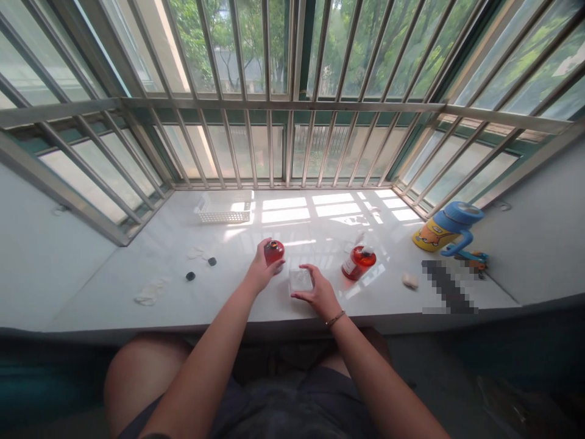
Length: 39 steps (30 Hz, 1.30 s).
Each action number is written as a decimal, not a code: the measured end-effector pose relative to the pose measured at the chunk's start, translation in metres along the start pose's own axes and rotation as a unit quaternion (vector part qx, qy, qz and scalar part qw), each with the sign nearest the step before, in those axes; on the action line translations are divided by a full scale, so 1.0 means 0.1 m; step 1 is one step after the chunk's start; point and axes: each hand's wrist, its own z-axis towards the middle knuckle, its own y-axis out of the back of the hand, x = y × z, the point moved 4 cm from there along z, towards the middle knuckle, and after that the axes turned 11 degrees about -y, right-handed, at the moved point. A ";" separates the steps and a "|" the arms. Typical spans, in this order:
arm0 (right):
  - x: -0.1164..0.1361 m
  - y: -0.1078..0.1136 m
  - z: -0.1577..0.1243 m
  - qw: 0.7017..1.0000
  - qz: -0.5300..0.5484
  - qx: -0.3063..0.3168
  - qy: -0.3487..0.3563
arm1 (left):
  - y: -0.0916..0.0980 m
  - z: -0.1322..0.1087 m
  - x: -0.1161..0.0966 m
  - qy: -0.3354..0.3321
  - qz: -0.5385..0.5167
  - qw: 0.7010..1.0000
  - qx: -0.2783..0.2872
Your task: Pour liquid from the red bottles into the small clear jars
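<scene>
Steel bars (287, 106) are set across a wide window (233, 55), and green trees (192, 27) are framed beyond. Below, a white sill (256, 305) is lit at its far side by bright patches of sunlight (286, 210). On the right, a blue and yellow flask (429, 236) with a blue handle is placed near the side wall (525, 244). A white perforated basket (225, 217) is set at the far side, left of centre. At the near right, a dark object (450, 286) is masked by pixels and cannot be made out.

At the centre, the right hand (320, 289) is curved wide, with thumb and fingers placed at the near and far sides of a clear box (300, 280); how firmly it is gripped cannot be told. By the left hand (259, 271), just farther and to the left, a small red bottle (276, 252) is clasped between thumb and fingers, its dark neck turned upward. To the right of both hands, a larger red bottle (359, 266) with a pale label is seen on the sill, well apart from them. Crumpled white strips (150, 292) are strewn at the near left. A thin bracelet (336, 318) is worn at the right wrist. A beige lump (410, 281) is seen left of the masked object. Two small black discs (191, 276) are scattered on the left.
</scene>
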 end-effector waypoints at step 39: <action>-0.06 -0.03 0.01 1.000 -0.020 -0.006 -0.003 | 1.25 -0.17 0.05 0.061 0.404 0.911 -0.061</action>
